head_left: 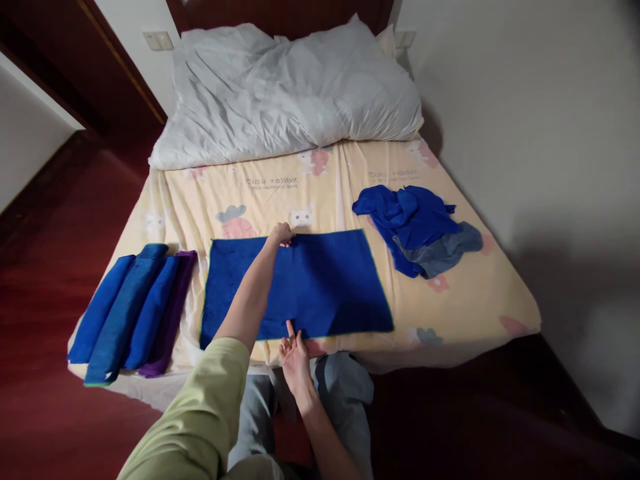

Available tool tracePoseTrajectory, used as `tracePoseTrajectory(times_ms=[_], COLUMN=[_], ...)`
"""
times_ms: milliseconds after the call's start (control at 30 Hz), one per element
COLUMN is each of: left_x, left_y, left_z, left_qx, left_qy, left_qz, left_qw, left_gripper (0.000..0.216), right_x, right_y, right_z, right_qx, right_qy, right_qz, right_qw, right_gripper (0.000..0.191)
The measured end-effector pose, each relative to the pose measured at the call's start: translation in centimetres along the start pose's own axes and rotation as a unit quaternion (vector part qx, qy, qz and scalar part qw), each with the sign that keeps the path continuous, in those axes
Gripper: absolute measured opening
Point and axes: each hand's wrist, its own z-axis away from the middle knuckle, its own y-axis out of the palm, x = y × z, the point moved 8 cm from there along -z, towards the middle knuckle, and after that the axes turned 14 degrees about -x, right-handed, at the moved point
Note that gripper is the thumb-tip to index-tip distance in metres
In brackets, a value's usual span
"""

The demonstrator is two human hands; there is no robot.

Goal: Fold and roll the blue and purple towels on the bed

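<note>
A blue towel (320,287) with a thin green edge lies spread flat on the bed in front of me. My left hand (283,235) reaches across it to the middle of its far edge, fingers closed on the cloth there. At the near edge, my right hand (295,360) is turned palm up with its fingers apart; the fingertips reach the towel's border, and whether they touch it is hard to make out. Left of the towel, several folded towels (145,307) in blue, teal and purple lie side by side in long strips.
A crumpled heap of blue and grey cloths (415,227) lies on the right of the bed. The bed (480,320) has a pale yellow rabbit-print sheet. A grey-white quilt (295,93) is bunched at the headboard (280,15). My knees are against the bed's front edge.
</note>
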Motion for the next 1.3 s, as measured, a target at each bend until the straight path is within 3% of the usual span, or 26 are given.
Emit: tracePoseTrajectory(times_ms=[133, 367, 567, 767, 900, 1033, 1167, 1300], left_x=[-0.2, 0.2, 0.8, 0.4, -0.6, -2.4, -4.0, -4.7], left_y=[-0.7, 0.2, 0.7, -0.7, -3.4, -7.7, -12.4, -17.4], left_z=[-0.1, -0.2, -0.8, -0.3, 1.9, 5.7, 10.9, 17.5], left_qx=[-0.025, -0.040, -0.015, -0.046, -0.064, -0.092, -0.127, -0.158], left_qy=[0.012, 0.014, 0.023, 0.042, 0.043, 0.050, 0.051, 0.063], left_qz=[0.004, 0.023, -0.049, -0.041, 0.017, 0.074, 0.145, 0.224], left_qw=[1.000, 0.999, 0.998, 0.997, 0.997, 0.992, 0.980, 0.960], left_gripper=[0.030, 0.034, 0.044, 0.034, 0.034, 0.034, 0.036, 0.038], right_x=[0.1, -0.2, -0.2, 0.2, 1.8, 3.8, 6.8, 11.8], right_y=[-0.4, -0.7, -0.6, -0.4, 0.1, 0.8, 1.2, 2.4], right_z=[-0.1, -0.2, -0.2, 0.2, 1.6, 4.0, 7.2, 12.2], right_qx=[-0.007, 0.000, -0.002, -0.013, 0.002, 0.015, 0.010, 0.060], right_qy=[-0.019, -0.018, -0.023, -0.027, -0.056, -0.070, -0.127, -0.206], right_qz=[0.020, 0.013, 0.038, 0.028, 0.057, 0.103, 0.126, 0.139], right_qw=[1.000, 1.000, 0.999, 0.999, 0.997, 0.992, 0.984, 0.967], right_gripper=[0.020, 0.026, 0.027, 0.020, 0.022, 0.024, 0.028, 0.034])
